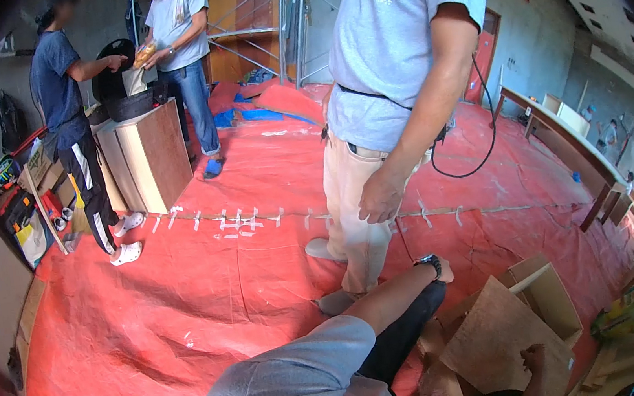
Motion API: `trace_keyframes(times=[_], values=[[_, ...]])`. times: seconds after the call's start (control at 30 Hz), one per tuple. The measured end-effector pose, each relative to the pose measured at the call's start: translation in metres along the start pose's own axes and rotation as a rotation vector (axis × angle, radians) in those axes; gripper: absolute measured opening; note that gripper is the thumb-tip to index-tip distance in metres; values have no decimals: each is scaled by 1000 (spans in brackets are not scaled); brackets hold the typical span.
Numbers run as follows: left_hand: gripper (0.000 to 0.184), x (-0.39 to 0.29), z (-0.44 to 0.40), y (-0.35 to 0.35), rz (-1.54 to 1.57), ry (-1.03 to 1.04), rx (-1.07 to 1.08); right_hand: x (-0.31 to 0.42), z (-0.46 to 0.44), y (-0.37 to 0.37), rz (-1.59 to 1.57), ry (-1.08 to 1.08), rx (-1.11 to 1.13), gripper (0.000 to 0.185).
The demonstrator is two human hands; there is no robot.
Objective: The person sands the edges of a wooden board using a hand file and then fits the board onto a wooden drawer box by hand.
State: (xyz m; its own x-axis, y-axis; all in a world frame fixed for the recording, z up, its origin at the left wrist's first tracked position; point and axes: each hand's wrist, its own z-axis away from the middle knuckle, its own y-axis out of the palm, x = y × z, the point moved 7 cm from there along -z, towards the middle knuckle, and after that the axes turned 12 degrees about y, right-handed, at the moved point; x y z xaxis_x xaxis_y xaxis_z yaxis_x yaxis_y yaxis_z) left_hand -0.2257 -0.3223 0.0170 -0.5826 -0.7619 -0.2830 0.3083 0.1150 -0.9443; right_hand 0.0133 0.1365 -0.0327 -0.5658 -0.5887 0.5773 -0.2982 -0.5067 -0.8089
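Observation:
My left arm, in a grey sleeve [293,387], stretches to my raised knee in dark trousers [407,321]. A dark watch [430,265] is on that wrist. My left hand [445,271] hangs over the knee, its fingers mostly hidden. At the lower right, my right hand [535,359] looks curled in front of a brown wooden panel [491,327]; whether it grips anything is hidden. The panel leans tilted against an open-topped box [546,292].
A person in a grey shirt [410,52] stands close in front. Two co-workers [63,94] stand by a wooden cabinet [146,159] bearing a black tub [130,106]. Taped red sheeting [149,313] covers the floor. A long table [562,128] stands right; wood pieces [622,358] lie lower right.

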Motion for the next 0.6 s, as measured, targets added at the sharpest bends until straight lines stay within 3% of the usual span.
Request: trace_keyframes(times=[0.4, 0.6], values=[[58, -13, 30, -20, -21, -83, 30, 15, 20, -8, -27, 22, 1, 19], [61, 4, 0, 2, 9, -61, 149, 30, 29, -10, 58, 47, 66, 20]])
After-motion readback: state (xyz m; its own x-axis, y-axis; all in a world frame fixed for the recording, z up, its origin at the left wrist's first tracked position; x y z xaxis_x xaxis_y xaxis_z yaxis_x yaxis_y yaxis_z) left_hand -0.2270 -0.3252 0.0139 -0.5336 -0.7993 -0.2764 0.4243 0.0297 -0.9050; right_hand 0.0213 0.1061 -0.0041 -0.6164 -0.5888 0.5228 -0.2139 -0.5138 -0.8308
